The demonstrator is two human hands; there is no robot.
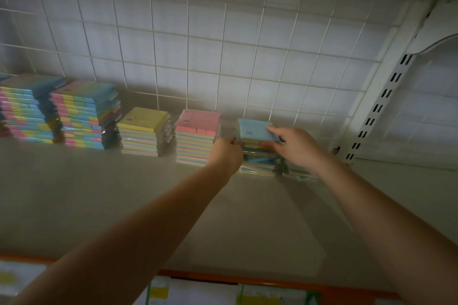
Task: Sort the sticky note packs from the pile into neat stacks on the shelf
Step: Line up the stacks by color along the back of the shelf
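On the grey shelf (124,193) stand several stacks of sticky note packs. A blue-topped stack (252,129) at the right is uneven, its lower packs skewed. My right hand (295,148) grips the top packs of it, fingers on the blue top pack and thumb at the front. My left hand (226,153) touches the stack's left side with curled fingers. To the left stand a pink-topped stack (198,138) and a yellow-topped stack (143,131).
Two taller stacks of multicolour strip packs (84,116) (27,109) stand at the far left. A wire grid (223,44) backs the shelf. A slotted white upright (379,106) rises at the right. Price labels line the orange shelf edge (247,280).
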